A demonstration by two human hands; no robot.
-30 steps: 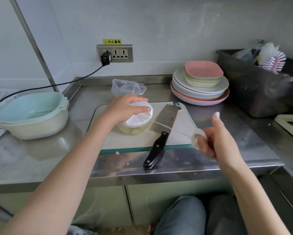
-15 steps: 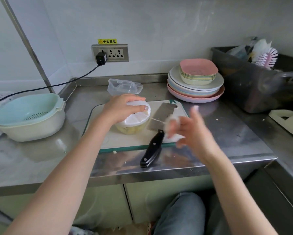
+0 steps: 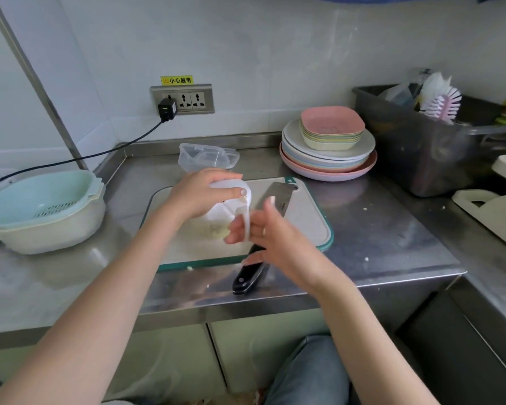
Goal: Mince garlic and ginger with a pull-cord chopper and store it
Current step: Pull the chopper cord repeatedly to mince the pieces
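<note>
Pull-cord chopper (image 3: 221, 213) on our cutting board (image 3: 310, 226): our left hand (image 3: 199, 194) grips its lid; right hand (image 3: 270, 233) pinches the pull handle (image 3: 246, 223).

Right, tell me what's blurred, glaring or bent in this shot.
Head view: motion blur smears the right hand and the pull handle it grips; the left hand on the chopper is sharper. Soft daylight glare streaks the steel counter, with faint shadows. Wide-angle distortion bows the counter edge and tilts the wall post.
</note>
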